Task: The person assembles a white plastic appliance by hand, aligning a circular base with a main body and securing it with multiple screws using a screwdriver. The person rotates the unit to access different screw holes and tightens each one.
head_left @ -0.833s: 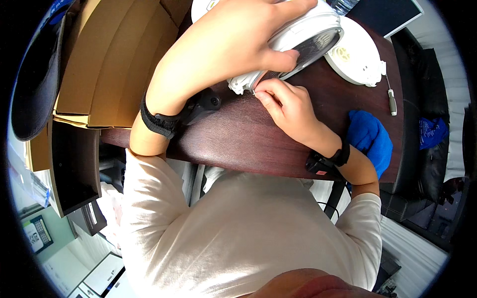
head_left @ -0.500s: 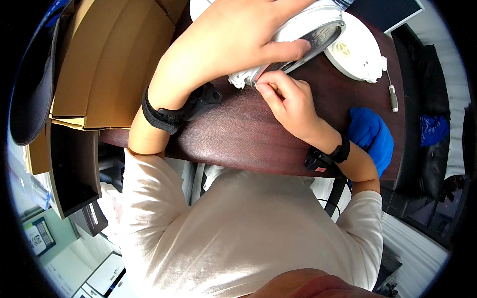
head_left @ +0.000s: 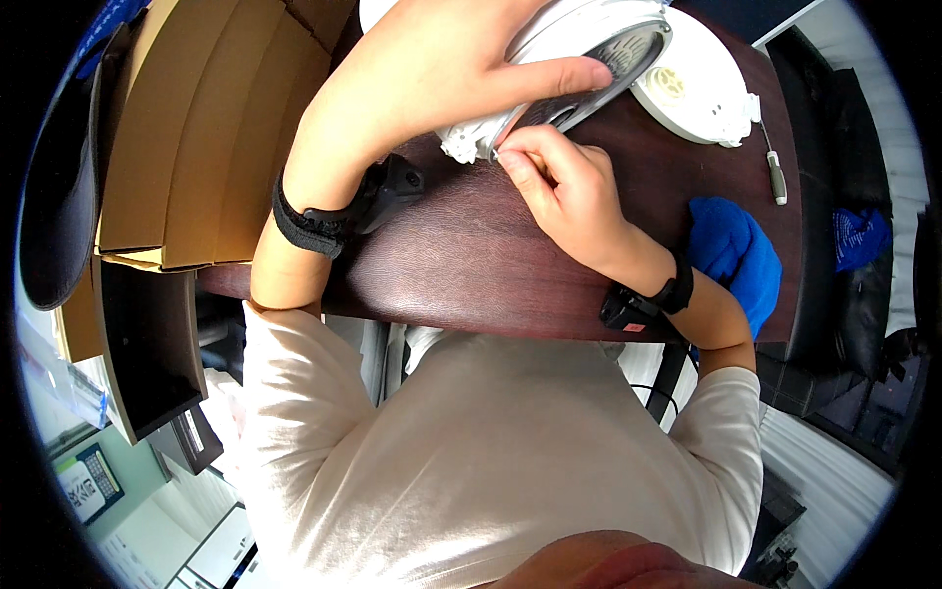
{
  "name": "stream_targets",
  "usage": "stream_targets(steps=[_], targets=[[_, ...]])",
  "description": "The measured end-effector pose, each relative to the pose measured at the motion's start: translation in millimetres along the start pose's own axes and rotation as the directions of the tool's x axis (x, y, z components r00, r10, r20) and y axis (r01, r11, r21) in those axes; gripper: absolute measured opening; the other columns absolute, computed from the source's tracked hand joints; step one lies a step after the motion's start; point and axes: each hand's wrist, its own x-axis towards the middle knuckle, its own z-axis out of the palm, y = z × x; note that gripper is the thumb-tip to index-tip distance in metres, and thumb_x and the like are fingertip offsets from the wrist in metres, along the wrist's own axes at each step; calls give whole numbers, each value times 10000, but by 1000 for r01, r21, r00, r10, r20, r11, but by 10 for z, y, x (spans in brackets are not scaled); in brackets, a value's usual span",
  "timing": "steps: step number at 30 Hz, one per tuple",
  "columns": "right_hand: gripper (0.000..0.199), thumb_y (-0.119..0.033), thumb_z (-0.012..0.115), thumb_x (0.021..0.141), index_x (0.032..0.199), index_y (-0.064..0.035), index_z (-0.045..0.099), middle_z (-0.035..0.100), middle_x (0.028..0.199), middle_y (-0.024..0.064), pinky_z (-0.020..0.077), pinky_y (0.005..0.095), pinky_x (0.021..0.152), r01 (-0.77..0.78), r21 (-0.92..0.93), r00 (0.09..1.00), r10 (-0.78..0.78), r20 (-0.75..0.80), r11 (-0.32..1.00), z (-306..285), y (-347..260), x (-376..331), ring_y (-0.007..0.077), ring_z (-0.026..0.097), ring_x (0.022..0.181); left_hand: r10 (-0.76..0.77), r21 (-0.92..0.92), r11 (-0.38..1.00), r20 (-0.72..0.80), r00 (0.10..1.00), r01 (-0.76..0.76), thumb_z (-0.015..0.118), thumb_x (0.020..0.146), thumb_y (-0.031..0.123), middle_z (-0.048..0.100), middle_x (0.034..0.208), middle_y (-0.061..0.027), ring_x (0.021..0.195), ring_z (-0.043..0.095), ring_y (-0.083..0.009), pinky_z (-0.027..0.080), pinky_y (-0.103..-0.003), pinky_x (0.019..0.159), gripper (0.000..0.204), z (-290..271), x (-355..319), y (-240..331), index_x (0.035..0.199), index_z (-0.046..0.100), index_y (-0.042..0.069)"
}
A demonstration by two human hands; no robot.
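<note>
White housing [head_left: 561,33] with a grey-rimmed oval face sits tilted at the top centre of the frame, above the table [head_left: 471,270]. The left hand [head_left: 442,54] reaches over it from the upper left, its thumb stretched across the oval face; its other fingers run out of the frame, so I cannot tell how firmly they grip. The right hand [head_left: 574,196], just below, has thumb and index finger pinched together at the housing's lower left end; anything between them is too small to make out. Both wrists wear black straps.

A round white cover [head_left: 699,86] lies at the upper right, near a screwdriver [head_left: 776,180]. A blue cloth [head_left: 728,250] is beside the right forearm, and a cardboard box [head_left: 201,128] fills the upper left.
</note>
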Motion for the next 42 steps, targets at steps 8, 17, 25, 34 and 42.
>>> stream_targets(steps=[8,17,25,34,42], targets=[[137,-127,707,878,931,-62,599,632,646,102,486,338,478,34,-100,999,-36,-22,994,8,53,-2,249,646,536,-17,4,1000,12,1000,17,654,866,477,402,1415,-357,1359,330,-522,240,-543,1153,761,-20,1,21,1371,463,-59],[141,-110,712,854,917,-62,595,619,651,71,484,325,483,214,-344,974,-228,-2,915,-60,-40,42,231,626,522,23,51,998,-48,999,-20,622,901,436,430,1381,-340,1307,369,-546,283,-560,1119,690,57,20,-5,1357,461,-57],[95,-55,679,875,896,-34,589,561,574,80,421,307,440,-56,-95,998,55,-13,994,-22,-103,-4,196,562,444,-22,35,999,-25,999,23,626,899,418,439,1369,-335,1293,381,-547,294,-565,1109,675,-30,21,101,1351,464,-56],[107,-75,623,941,915,28,623,571,594,44,376,251,459,-341,219,938,347,11,914,38,-172,-28,72,481,481,9,96,995,-60,998,-3,620,900,420,434,1380,-336,1311,369,-543,290,-561,1115,675,40,-2,63,1354,463,-54],[250,-189,535,1012,977,43,619,461,573,-19,325,229,438,-713,651,645,607,464,260,-142,-300,62,51,398,463,2,82,997,-62,998,3,621,897,416,430,1384,-338,1318,361,-542,291,-560,1115,677,18,-5,89,1359,461,-52]])
